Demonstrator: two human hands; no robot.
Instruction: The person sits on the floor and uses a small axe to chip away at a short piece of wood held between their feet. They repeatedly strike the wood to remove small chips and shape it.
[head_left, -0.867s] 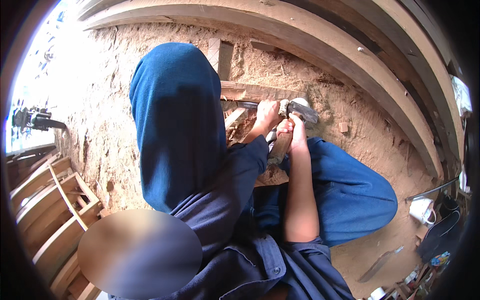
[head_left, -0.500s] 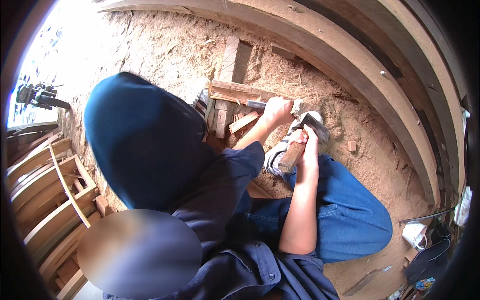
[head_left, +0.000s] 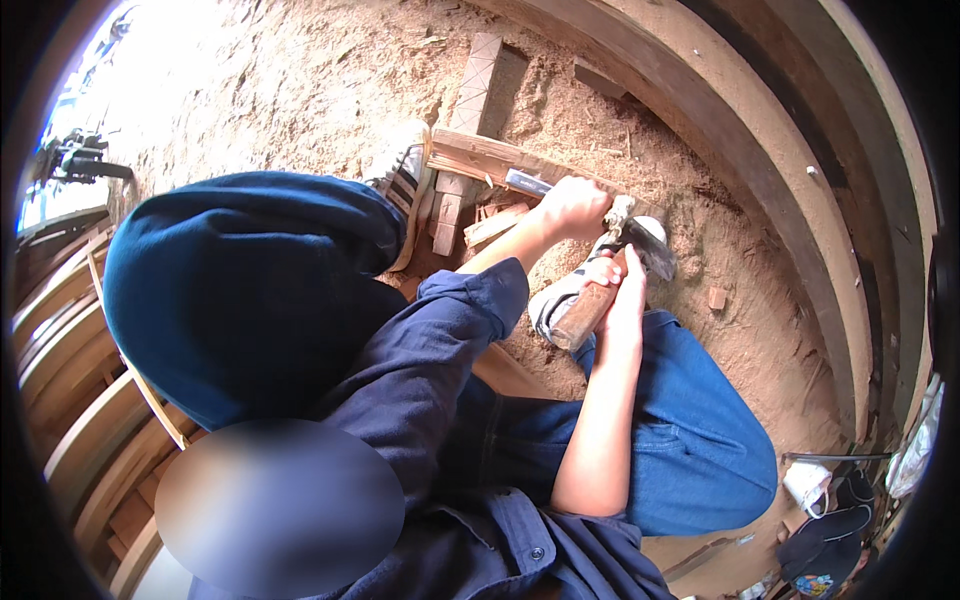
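My left hand (head_left: 577, 208) is closed around a chisel (head_left: 527, 184). Its metal blade points left and lies against a wooden beam (head_left: 480, 155), while the frayed pale end of its handle (head_left: 620, 211) sticks out on the other side of my fist. In my right hand (head_left: 622, 290) is a hammer (head_left: 588, 318), gripped by its thick wooden handle. The dark hammer head is beside the chisel's frayed end; whether they touch I cannot tell. Under the beam runs a second, marked timber (head_left: 474, 95), crossing it. My shoes (head_left: 405, 190) are at both ends of the beam.
Small wood offcuts (head_left: 495, 224) lie by the timbers, and a little block (head_left: 717, 298) sits on the sawdust-covered ground. Long curved-looking planks (head_left: 790, 190) line the right side. Wooden frames (head_left: 85, 400) are stacked at left. A white cup (head_left: 808, 487) and a dark cap (head_left: 825, 550) are at lower right.
My left knee has swung outward to the left, uncovering more of the left shoe. Both hands keep their holds; the hammer head is tilted a little differently near the chisel. The whole view has shifted slightly.
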